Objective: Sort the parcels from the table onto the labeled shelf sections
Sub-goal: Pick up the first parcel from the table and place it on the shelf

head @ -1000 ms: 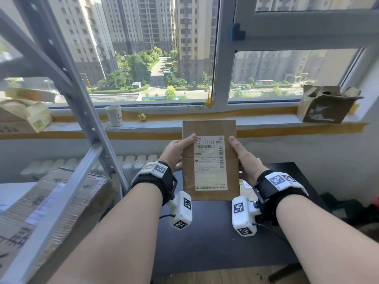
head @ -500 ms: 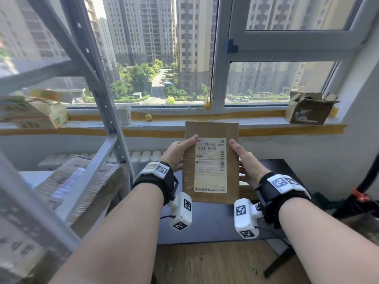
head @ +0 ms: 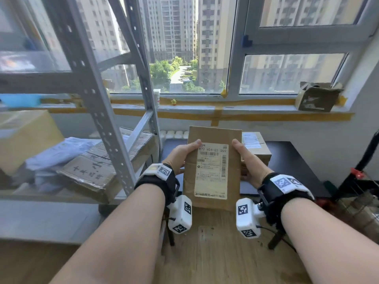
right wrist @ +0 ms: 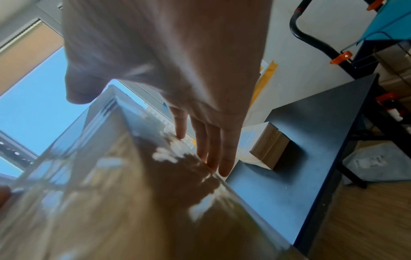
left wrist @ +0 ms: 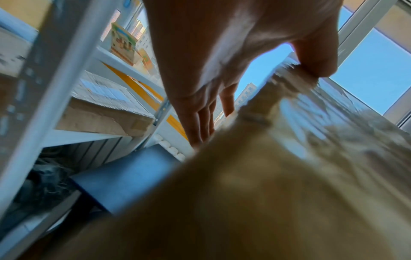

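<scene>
Kraft-paper parcel [head: 212, 171]: we hold it upright at the centre of the head view, lifted clear of the black table [head: 287, 158] behind it, its printed shipping label [head: 211, 171] facing us.
Left hand [head: 180, 155]: we grip the parcel's left edge, thumb on the front near the label's top corner, fingers spread behind it as the left wrist view shows.
Right hand [head: 247, 162]: we grip the right edge the same way, thumb on the front, fingers flat against the back.
Handling: we judge it light and thin, a flat envelope or slim carton; the paper looks dry and not slippery, and stiff enough to stand between two edge grips.
Where to hold: the long side edges near mid-height, keeping our thumbs off the barcode so the code stays readable.
Shelf [head: 106, 128]: the grey metal rack fills the left of the frame, with cartons [head: 98, 171] already on its lower level.
Left on the table: one brown box [head: 255, 148], behind the right hand.
</scene>
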